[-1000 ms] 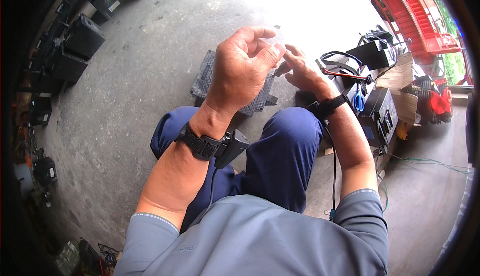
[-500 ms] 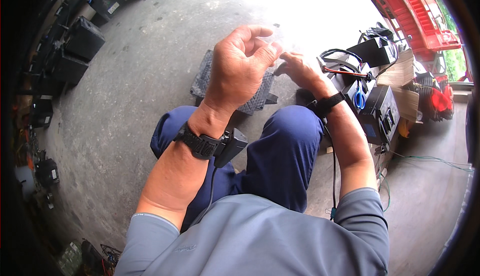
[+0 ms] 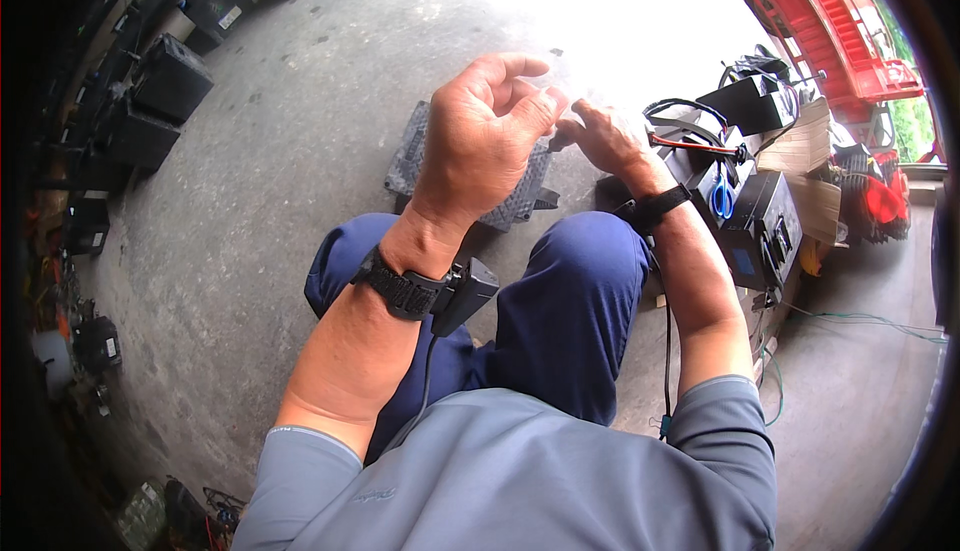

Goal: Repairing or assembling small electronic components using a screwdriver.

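My left hand (image 3: 485,131) is raised in the middle with curled fingers and thumb brought in close; whether it holds something small I cannot make out against the glare. Close to its right, my right hand (image 3: 605,141) has bent fingers near the left one's fingertips, and what they hold, if anything, is too small to tell. Below both hands a grey patterned plastic block (image 3: 523,194) lies on the floor, beyond my blue-trousered knees (image 3: 585,266). Both wrists wear black straps, the left with a black device (image 3: 462,296) on it.
At the right are black battery-like cases (image 3: 760,221), cables (image 3: 690,146), blue-handled scissors (image 3: 722,193), cardboard (image 3: 800,151) and a red metal frame (image 3: 840,31), with thin green wire (image 3: 870,318) on the floor. Several black cases (image 3: 175,81) line the left side on the concrete floor (image 3: 250,151).
My right hand's fingers have shifted slightly, dipping and then rising a little beside the left hand. My left hand has stayed nearly in place, and the surroundings look the same.
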A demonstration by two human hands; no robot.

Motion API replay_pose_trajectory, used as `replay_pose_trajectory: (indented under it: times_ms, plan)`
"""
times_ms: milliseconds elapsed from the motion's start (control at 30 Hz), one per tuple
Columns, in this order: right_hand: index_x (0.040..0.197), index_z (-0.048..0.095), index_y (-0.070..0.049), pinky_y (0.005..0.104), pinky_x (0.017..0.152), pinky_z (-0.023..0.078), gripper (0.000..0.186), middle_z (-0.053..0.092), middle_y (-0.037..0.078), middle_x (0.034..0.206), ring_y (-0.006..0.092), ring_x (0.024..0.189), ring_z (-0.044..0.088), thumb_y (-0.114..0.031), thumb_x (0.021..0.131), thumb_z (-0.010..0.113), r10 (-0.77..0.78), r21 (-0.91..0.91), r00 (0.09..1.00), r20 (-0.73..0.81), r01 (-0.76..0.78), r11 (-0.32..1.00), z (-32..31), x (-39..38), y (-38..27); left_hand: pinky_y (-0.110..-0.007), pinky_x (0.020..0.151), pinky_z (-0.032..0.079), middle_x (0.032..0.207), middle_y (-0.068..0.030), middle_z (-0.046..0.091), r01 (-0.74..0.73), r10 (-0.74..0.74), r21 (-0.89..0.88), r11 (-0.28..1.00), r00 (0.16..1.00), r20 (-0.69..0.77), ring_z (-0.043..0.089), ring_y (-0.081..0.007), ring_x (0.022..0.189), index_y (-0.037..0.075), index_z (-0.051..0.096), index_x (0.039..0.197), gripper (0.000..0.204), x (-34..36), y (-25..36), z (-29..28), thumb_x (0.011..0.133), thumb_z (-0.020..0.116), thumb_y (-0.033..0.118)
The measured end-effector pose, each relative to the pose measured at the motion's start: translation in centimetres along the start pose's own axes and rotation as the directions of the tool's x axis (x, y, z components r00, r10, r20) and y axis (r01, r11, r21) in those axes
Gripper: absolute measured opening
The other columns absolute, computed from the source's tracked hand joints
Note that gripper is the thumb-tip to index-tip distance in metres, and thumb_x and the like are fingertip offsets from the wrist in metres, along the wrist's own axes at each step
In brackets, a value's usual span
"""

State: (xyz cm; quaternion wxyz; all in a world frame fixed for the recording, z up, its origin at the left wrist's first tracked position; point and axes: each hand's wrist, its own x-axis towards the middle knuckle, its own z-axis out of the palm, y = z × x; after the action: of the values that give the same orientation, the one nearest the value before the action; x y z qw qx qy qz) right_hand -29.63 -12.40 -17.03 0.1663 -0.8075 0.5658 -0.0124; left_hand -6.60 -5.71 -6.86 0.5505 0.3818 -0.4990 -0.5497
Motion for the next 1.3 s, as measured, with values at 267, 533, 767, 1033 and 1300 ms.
replay_pose_trajectory:
  times_ms: [267,533,767,1033,1300]
  plan:
    - [0.111,0.06,-0.003,0.0446,0.081,0.051,0.036,0.063,0.02,0.103,0.037,0.098,0.063,-0.021,0.082,0.071,-0.462,-0.145,0.846,-0.266,0.439,0.887,0.9,-0.3,1.1,-0.023,0.07,0.053,0.086,-0.0073,0.071,0.016,-0.016,-0.007,1.0,1.0,0.003,0.067,-0.0111,0.077,-0.003,0.06,0.116,0.028,0.1,0.2,0.3,0.092,0.067,0.01]
    - [0.107,0.061,-0.006,0.0418,0.08,0.053,0.029,0.066,0.013,0.097,0.0333,0.096,0.065,-0.007,0.079,0.068,-0.179,-0.029,0.963,-0.203,0.177,0.984,-0.6,-1.2,-0.8,-0.024,0.071,0.053,0.086,-0.0086,0.07,0.025,-0.024,-0.079,0.997,1.0,0.015,0.067,-0.0116,0.077,-0.004,0.06,0.116,0.028,0.1,0.2,0.0,0.092,0.067,0.009]
    - [0.1,0.062,-0.006,0.041,0.077,0.053,0.023,0.068,0.01,0.09,0.0319,0.092,0.066,-0.004,0.078,0.068,-0.295,0.01,0.948,-0.118,0.298,0.954,0.6,-0.7,1.5,-0.024,0.071,0.054,0.086,-0.0083,0.07,0.019,-0.019,0.002,1.0,1.0,0.015,0.067,-0.0116,0.076,-0.004,0.06,0.116,0.028,0.0,-0.1,0.2,0.092,0.066,0.009]
    - [0.089,0.063,-0.008,0.0404,0.073,0.054,0.013,0.069,0.011,0.088,0.0312,0.084,0.068,-0.006,0.078,0.07,-0.272,0.077,0.95,-0.153,0.286,0.955,2.5,-0.8,2.4,-0.023,0.07,0.053,0.086,-0.0076,0.07,0.008,-0.008,-0.001,1.0,1.0,0.016,0.066,-0.0109,0.076,-0.004,0.06,0.115,0.028,0.1,-0.3,0.1,0.092,0.067,0.01]
    - [0.091,0.061,-0.005,0.0393,0.073,0.054,0.017,0.071,0.012,0.089,0.0304,0.087,0.069,-0.009,0.079,0.072,-0.181,0.125,0.979,-0.09,0.192,0.973,2.4,-0.5,3.0,-0.023,0.07,0.053,0.085,-0.007,0.07,0.016,-0.016,-0.001,1.0,1.0,0.017,0.066,-0.0108,0.076,-0.003,0.06,0.115,0.027,0.1,-0.2,0.2,0.092,0.067,0.01]
